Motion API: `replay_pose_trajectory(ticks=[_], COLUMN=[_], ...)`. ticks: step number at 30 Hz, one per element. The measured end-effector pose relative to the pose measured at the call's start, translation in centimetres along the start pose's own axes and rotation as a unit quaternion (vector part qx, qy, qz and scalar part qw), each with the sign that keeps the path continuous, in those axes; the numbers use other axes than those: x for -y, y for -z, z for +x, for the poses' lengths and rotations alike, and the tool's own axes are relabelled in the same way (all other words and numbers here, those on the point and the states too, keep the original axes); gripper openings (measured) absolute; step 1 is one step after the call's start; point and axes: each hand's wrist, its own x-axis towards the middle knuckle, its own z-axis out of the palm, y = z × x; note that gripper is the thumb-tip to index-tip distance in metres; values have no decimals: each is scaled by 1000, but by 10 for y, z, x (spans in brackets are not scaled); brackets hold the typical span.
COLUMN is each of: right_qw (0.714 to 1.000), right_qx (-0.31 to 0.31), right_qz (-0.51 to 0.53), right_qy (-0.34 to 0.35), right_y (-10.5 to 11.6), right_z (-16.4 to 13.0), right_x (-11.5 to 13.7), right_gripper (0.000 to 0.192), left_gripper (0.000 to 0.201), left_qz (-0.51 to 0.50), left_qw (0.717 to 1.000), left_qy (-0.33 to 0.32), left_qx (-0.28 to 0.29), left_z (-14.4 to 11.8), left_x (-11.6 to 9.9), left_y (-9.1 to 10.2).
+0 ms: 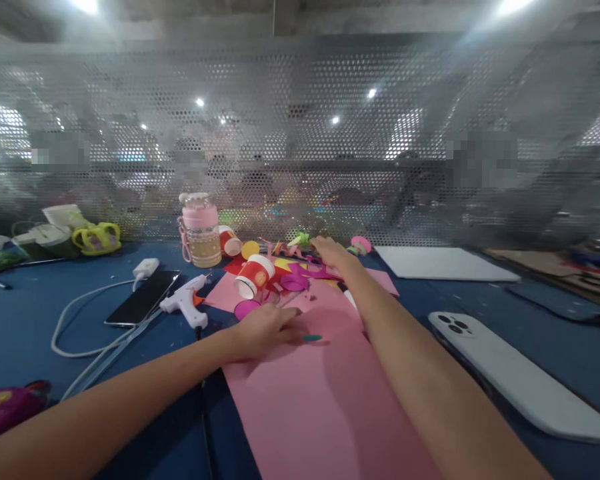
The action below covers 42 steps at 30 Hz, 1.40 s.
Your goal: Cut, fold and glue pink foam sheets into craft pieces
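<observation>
My left hand [266,331] rests on a large sheet of pink paper [325,400], its fingers closed around a slim teal piece [312,338] whose end sticks out past the fingertips. I cannot make out what kind of piece it is. Farther off, my right hand [334,253] reaches over a pile of paper scraps, fingers stretched out near a light green piece [300,239]. What lies beneath that hand is hidden. Between the hands are a tipped red and white paper cup [255,275], purple cut pieces [295,279] and a magenta disc [247,309].
A white glue gun [186,301] and a black phone [143,298] lie left, with cables. A pink-lidded bottle [200,230] stands behind. At right are a white phone [520,370] and a white board [445,263]. A perforated metal screen [300,133] closes off the back.
</observation>
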Motion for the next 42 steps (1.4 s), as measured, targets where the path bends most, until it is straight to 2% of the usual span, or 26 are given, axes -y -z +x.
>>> replay_pose_trajectory(ticks=[5, 10, 16, 24, 27, 30, 35, 42], right_qw=[1000, 999, 997, 990, 986, 988, 990, 992], right_qx=[4, 14, 22, -55, -57, -14, 41, 42], right_qz=[15, 42, 64, 72, 80, 102, 132, 117], right_qy=[3, -11, -44, -112, -135, -115, -38, 9], right_y=[-3, -9, -17, -10, -3, -1, -4, -5], right_z=[10, 12, 9, 0, 2, 9, 19, 16], right_x=[1, -8, -18, -25, -27, -22, -11, -17], right_gripper=[31, 30, 30, 33, 31, 27, 28, 29], left_gripper=[21, 26, 23, 25, 28, 29, 30, 28], left_qz=[27, 33, 62, 78, 83, 91, 93, 113], left_qw=[999, 999, 998, 997, 996, 996, 996, 993], left_qy=[14, 6, 20, 17, 14, 17, 12, 22], left_qx=[-8, -8, -3, -6, -9, -9, -10, -4], left_z=[-1, 0, 1, 1, 0, 0, 1, 1], left_x=[-3, -4, -6, -8, -8, -8, -7, -7], left_y=[0, 1, 1, 0, 1, 1, 0, -1])
